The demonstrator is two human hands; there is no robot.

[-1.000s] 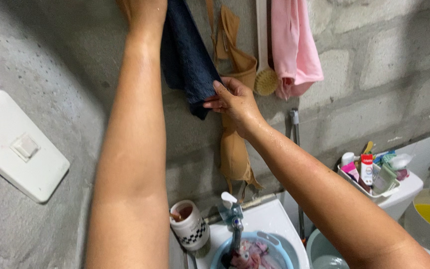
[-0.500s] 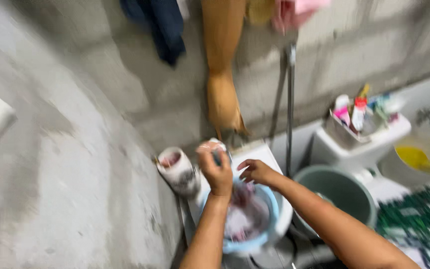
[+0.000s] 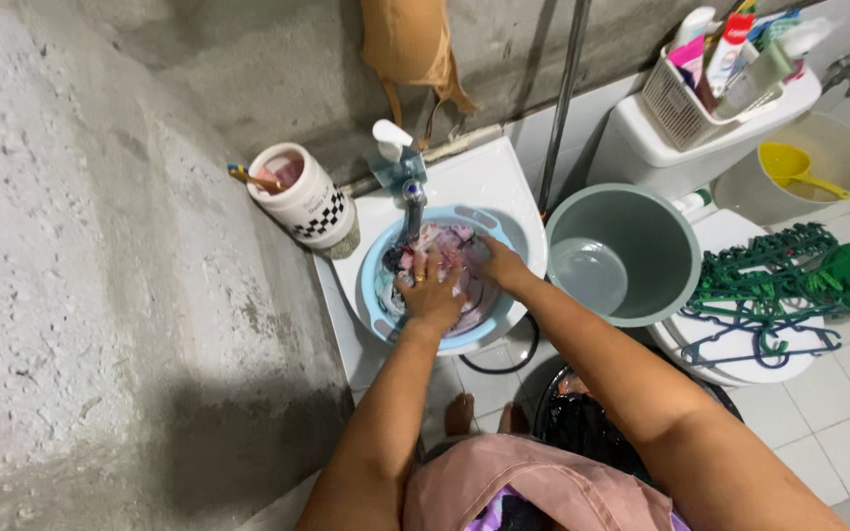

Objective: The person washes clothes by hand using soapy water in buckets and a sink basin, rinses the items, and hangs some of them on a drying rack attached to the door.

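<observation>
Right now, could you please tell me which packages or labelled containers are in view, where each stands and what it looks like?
White jar: sink's back left corner, cylindrical, black-and-white chequered band.
Pump bottle: behind the tap, clear with white pump.
Tubes and bottles: upright in a white basket on the toilet tank, pink, red, white, green.
No signs or screens.
</observation>
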